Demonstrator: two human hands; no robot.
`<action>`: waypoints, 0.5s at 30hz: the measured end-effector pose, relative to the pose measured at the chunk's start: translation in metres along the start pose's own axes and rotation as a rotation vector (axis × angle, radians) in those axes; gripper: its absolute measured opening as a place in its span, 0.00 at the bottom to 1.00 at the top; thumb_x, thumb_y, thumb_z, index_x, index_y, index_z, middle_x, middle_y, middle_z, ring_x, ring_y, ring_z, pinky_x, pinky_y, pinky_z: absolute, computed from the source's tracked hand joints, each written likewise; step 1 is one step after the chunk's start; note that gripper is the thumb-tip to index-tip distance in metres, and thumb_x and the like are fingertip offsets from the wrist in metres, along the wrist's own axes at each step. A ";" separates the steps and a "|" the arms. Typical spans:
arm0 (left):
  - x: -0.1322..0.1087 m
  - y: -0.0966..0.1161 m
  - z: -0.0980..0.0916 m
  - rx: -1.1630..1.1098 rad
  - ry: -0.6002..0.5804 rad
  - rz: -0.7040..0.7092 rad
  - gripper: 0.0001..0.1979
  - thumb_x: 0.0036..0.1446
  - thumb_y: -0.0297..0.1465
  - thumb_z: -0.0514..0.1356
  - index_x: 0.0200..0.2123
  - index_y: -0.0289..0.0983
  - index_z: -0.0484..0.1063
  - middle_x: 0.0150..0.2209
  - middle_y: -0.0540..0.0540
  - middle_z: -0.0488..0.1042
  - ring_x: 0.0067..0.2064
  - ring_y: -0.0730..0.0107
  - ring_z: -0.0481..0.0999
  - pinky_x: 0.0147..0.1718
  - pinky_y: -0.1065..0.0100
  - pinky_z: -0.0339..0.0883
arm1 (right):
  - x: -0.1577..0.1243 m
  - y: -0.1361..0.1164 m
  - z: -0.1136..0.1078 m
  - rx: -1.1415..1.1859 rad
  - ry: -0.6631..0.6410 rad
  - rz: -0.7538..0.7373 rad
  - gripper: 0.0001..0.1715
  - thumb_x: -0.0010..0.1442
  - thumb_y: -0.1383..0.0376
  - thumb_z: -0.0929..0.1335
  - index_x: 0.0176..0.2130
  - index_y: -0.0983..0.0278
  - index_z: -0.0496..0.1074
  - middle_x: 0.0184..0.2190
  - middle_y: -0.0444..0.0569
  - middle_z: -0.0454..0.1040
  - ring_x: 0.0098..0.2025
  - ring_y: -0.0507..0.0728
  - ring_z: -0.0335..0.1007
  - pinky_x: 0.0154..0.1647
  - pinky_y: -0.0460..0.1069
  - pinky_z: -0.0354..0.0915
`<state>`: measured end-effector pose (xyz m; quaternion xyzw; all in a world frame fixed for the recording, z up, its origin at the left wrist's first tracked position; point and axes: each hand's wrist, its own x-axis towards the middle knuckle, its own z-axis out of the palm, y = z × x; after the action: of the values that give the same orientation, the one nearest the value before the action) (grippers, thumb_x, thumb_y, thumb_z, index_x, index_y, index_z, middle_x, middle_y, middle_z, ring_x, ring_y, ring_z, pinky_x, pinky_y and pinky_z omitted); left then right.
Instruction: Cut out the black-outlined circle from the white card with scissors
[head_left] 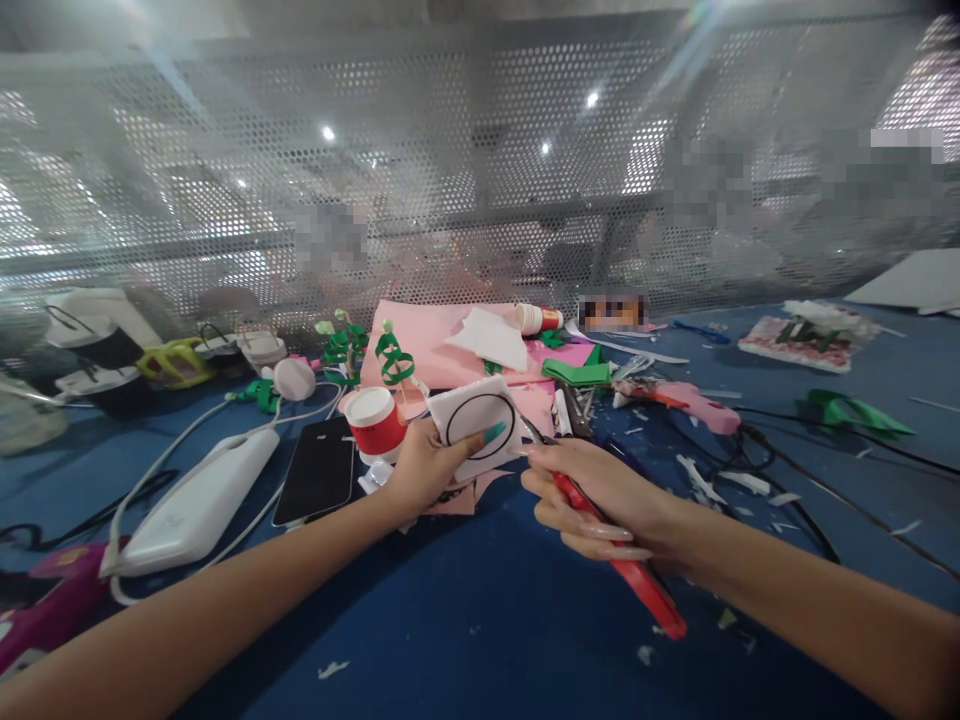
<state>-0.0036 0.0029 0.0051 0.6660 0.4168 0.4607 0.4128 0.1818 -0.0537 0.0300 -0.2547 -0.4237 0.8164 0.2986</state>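
Note:
My left hand (427, 465) grips a white piece of paper (461, 462) between thumb and fingers. A bold black circle is drawn on the paper, and my thumb lies across it. My right hand (600, 500) is closed around red-handled snips (649, 595). Their dark metal tip meets or comes close to the paper's right edge; I cannot tell whether it bites into it. Beside my left hand stands a red paper cup (376, 430) with a white top. Pink paper scraps (454, 500) lie beneath the held paper.
Left are a black phone (315, 470), a white power bank (199, 505) with cables and a purple glue gun (52, 605). A pink glue gun (694, 402) and paper scraps lie right. Behind are pink sheets (420, 340), stacked cups (536, 319) and a perforated metal screen (465, 160).

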 end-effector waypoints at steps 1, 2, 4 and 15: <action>-0.001 0.000 0.000 0.011 -0.005 -0.008 0.17 0.46 0.35 0.64 0.40 0.32 0.73 0.38 0.42 0.79 0.37 0.62 0.78 0.35 0.66 0.73 | 0.000 0.000 0.000 0.002 -0.002 0.005 0.29 0.63 0.60 0.55 0.14 0.65 0.58 0.05 0.37 0.53 0.04 0.42 0.39 0.01 0.37 0.44; -0.002 0.000 0.000 0.016 -0.012 -0.014 0.17 0.47 0.35 0.63 0.40 0.33 0.73 0.37 0.42 0.79 0.36 0.62 0.78 0.34 0.66 0.73 | -0.001 0.000 0.000 0.002 -0.003 0.012 0.30 0.64 0.60 0.55 0.14 0.65 0.58 0.05 0.37 0.53 0.04 0.42 0.39 0.00 0.37 0.43; -0.004 0.000 0.000 0.015 -0.027 -0.011 0.17 0.47 0.35 0.63 0.40 0.34 0.74 0.37 0.43 0.79 0.36 0.62 0.78 0.34 0.66 0.73 | -0.001 -0.001 0.000 0.003 -0.012 0.022 0.30 0.64 0.60 0.54 0.14 0.65 0.58 0.05 0.37 0.53 0.04 0.42 0.39 0.00 0.37 0.43; -0.010 0.003 0.003 0.138 -0.098 0.139 0.15 0.48 0.33 0.62 0.40 0.32 0.74 0.36 0.42 0.79 0.36 0.62 0.77 0.34 0.67 0.73 | -0.003 0.002 -0.003 0.000 -0.041 -0.014 0.28 0.63 0.59 0.55 0.15 0.65 0.59 0.05 0.37 0.53 0.03 0.43 0.39 0.01 0.38 0.45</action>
<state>-0.0030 -0.0080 0.0043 0.7420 0.3797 0.4251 0.3530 0.1854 -0.0550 0.0277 -0.2348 -0.4313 0.8195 0.2954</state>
